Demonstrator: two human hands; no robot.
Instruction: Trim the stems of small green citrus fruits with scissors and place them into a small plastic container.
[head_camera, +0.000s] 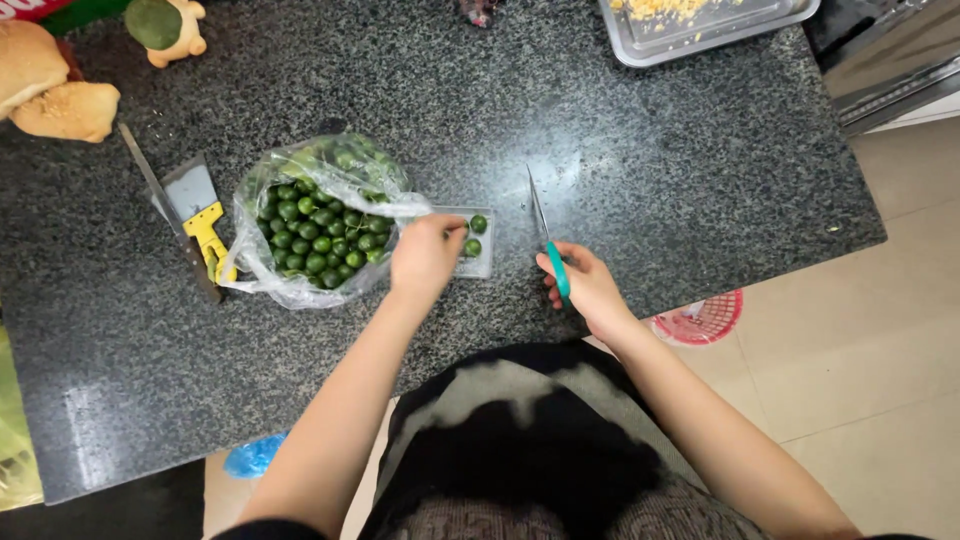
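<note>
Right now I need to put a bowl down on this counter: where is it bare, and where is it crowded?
Bare: the counter between the knife and its right edge, below the steel tray; also the near-left stretch under the bag of green fruit. Crowded: from the scraper past the bag to the left hand and right hand.

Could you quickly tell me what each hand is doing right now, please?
Left hand: curled over the small tray beside the limes; whether it grips one cannot be told.
Right hand: closed on the knife.
</note>
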